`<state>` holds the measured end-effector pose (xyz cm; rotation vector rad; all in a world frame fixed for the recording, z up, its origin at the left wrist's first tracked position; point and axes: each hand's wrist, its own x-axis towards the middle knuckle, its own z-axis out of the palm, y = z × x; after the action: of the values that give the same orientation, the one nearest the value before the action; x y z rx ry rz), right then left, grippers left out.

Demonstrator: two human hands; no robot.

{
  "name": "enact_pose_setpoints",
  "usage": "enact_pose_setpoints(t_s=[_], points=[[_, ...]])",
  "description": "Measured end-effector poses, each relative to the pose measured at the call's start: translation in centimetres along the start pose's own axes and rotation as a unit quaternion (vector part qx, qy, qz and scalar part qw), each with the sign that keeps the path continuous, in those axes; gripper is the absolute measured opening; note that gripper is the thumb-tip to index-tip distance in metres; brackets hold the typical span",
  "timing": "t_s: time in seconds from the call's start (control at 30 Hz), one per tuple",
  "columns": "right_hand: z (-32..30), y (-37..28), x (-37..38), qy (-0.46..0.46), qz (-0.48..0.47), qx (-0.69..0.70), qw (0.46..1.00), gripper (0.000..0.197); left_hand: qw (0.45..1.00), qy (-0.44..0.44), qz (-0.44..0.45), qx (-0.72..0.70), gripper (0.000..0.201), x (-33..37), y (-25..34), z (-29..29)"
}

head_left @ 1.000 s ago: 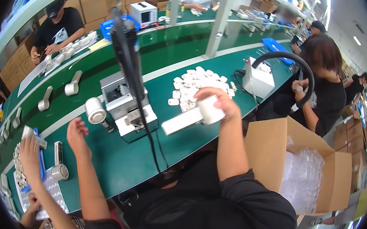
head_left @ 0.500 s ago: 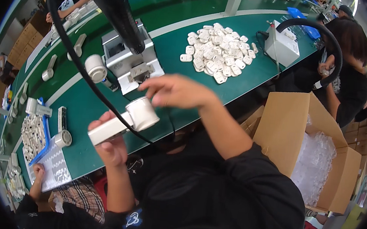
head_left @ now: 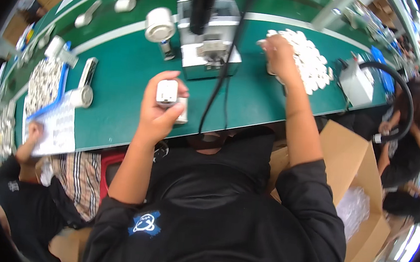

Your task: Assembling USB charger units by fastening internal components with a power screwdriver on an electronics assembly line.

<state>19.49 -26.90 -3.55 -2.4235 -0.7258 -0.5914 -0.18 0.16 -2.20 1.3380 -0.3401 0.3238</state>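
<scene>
My left hand (head_left: 153, 111) is closed around a white plastic handheld housing (head_left: 167, 93), with its squarish handle end turned upward. Part of its wider head shows below my fingers, by the table's front edge. Farther right, my right hand (head_left: 279, 55) reaches onto the left side of a pile of small white plastic plates (head_left: 307, 59). Its fingertips are blurred among the plates, so whether they grip one does not show. Between my hands, toward the back, stands a grey metal bench machine (head_left: 196, 57) with a small clamp-like fixture (head_left: 213, 50).
A black cable (head_left: 221, 82) hangs before the machine. Another white housing (head_left: 160, 25) stands left of it. A blue tray of small parts (head_left: 44, 84) lies at the left near a co-worker's hand (head_left: 35, 130). At the right are a white box with a black hose (head_left: 356, 84) and an open carton (head_left: 343, 152).
My right hand has moved from beside the housing to the pile of plates. My left hand has turned the housing so its handle end points up. The whole view has swung round.
</scene>
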Motion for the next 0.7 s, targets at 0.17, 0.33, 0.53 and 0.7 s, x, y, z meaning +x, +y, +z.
enact_pose_setpoints(t_s=[0.17, 0.33, 0.53, 0.7], points=[[-6.9, -10.3, -0.3, -0.145, 0.079, 0.497, 0.852, 0.016, 0.985, -0.114, -0.093, 0.092, 0.052, 1.1, 1.8, 0.6], [-3.6, -15.6, 0.4, -0.247, -0.192, 0.426, 0.849, 0.015, 0.964, -0.21, -0.036, 0.158, 0.062, 2.3, 0.9, 0.5], [-3.5, -17.0, -0.8, -0.246, -0.102, 0.419, 0.868, 0.018, 0.978, -0.17, -0.048, 0.112, 0.063, 1.7, 1.5, 0.1], [-3.8, -19.1, -0.7, -0.198, -0.136, 0.366, 0.899, 0.021, 0.988, -0.12, -0.014, 0.093, 0.062, 0.9, 0.8, 0.1]])
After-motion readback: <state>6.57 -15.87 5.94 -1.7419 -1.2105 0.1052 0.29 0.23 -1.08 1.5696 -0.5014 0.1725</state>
